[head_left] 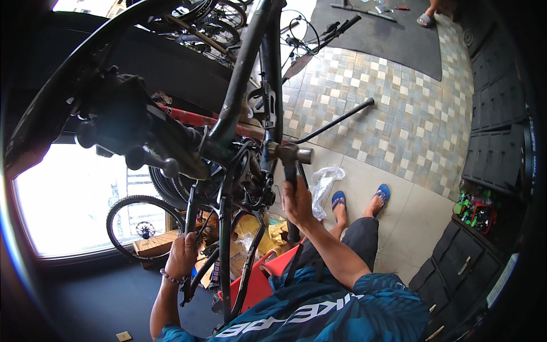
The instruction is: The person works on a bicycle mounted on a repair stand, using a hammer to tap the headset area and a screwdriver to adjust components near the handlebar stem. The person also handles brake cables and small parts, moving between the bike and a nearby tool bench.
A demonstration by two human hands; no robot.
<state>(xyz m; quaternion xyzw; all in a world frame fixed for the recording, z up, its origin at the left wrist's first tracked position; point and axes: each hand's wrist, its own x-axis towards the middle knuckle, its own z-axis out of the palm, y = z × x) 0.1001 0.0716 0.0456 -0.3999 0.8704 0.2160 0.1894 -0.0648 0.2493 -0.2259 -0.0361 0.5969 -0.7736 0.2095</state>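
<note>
My right hand [297, 200] is closed round the handle of a hammer [301, 154]. The metal hammer head is up beside the joint of a dark bicycle frame [235, 102], and I cannot tell whether it touches. With a beaded bracelet at the wrist, my left hand [182, 254] is wrapped round a dark bar [192, 208] left of the frame's lower tubes. Whether that bar is a loose tool or part of the bicycle is unclear. A dark clamp-like mechanism [125, 119], partly blurred by glare, stands next to the frame at the upper left.
A bicycle wheel [142, 228] leans by the bright window. Yellow and clear plastic wrapping [250, 232] lies below the frame, near a red container [259, 273]. More bicycles [216, 25] stand behind. Dark drawers [461, 256] line the right, and another person's foot [426, 19] shows far off.
</note>
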